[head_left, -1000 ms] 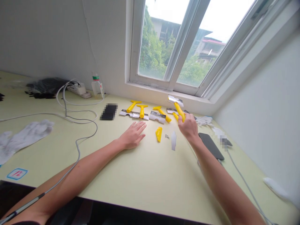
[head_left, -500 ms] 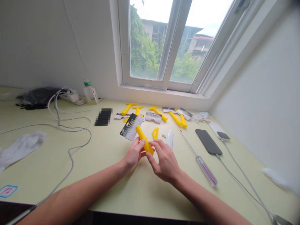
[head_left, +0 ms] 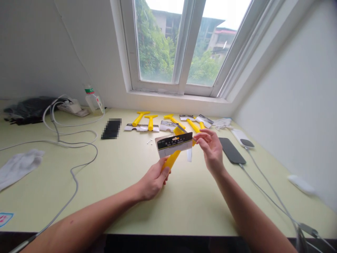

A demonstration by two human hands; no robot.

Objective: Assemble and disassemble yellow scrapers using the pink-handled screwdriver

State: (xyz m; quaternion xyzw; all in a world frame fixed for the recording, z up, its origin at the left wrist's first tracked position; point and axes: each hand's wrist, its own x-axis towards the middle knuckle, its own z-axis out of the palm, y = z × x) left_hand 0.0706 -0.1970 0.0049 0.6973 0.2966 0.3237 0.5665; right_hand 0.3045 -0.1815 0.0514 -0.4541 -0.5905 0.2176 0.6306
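Left hand (head_left: pixel 155 180) holds one of six yellow tools (head_left: pixel 172 159).

"How is the scraper (head_left: pixel 171 160) sitting?"
"It's tilting above the table (head_left: pixel 195 211), its yellow handle slanting down to the left, its head pointing up to the right."
"And the card (head_left: pixel 174 144)?"
"That's crossing in front and hiding the scraper's middle. It's showing a black top strip with pale print and a cut-out hole, above a whitish lower part."
"Any yellow showing beyond?"
"Some is peeking out above the card."
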